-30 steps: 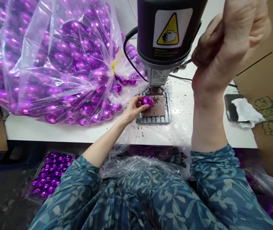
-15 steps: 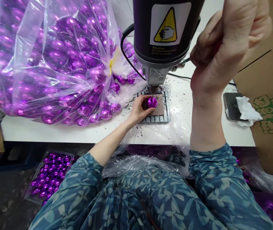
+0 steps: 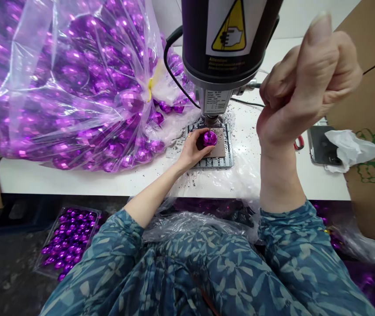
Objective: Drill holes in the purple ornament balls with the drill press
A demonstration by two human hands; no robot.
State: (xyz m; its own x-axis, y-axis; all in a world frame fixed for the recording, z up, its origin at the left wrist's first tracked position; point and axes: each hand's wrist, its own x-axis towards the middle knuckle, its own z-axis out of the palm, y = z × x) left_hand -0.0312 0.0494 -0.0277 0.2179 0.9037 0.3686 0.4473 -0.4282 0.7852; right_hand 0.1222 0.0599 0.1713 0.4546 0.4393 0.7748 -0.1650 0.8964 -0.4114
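1. Head cam, and the left hand [image 3: 191,152] is on the job: its fingers [image 3: 196,141] are clamped around a shiny purple ball [image 3: 210,138], which sits on a brown pad [image 3: 220,148] on a metal grate [image 3: 212,162].
2. The drill press head [image 3: 225,48] is right above, with its bit coming down to the top of the ball. Black shavings [image 3: 236,120] are scattered all around the grate on the white counter [image 3: 42,181].
3. The right hand [image 3: 305,83] is up beside the drill, fingers [image 3: 281,77] curled together in a loose fist. A thin lever [image 3: 256,85] runs toward it, but I can't tell if it's gripping that.
4. Left of the drill there's a huge clear bag [image 3: 69,83] stuffed with purple balls, tied with yellow.
5. Off to the right, a phone [image 3: 319,145] sits under a tissue [image 3: 355,147], next to a cardboard box [image 3: 371,87]. Down low by the knee, there's a tray of small purple balls [image 3: 69,239].
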